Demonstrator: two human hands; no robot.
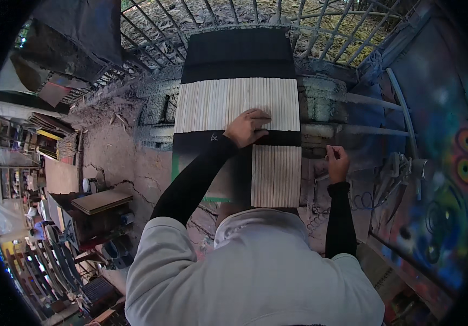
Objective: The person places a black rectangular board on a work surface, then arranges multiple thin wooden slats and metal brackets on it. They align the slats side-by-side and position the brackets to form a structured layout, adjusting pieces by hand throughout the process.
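Observation:
A long row of pale wooden strips (212, 106), set side by side, lies across a black board (239, 51). My left hand (248, 127) rests on the near edge of this row, right of its middle, fingers stretched to the right and thumb apart. Below it, a shorter block of similar strips (276, 176) lies at the board's near right. My right hand (337, 163) is raised beside the board's right edge, apart from the strips. Its fingertips are pinched together; anything between them is too small to make out. Black sleeves cover both forearms.
A metal fence (255, 13) runs behind the board. On the right stands a paint-splashed panel (451, 179), with a coiled hose (361, 202) and a spray gun (394, 163) before it. At left are flat boards (102, 201) on a stand and crowded shelves (19, 179).

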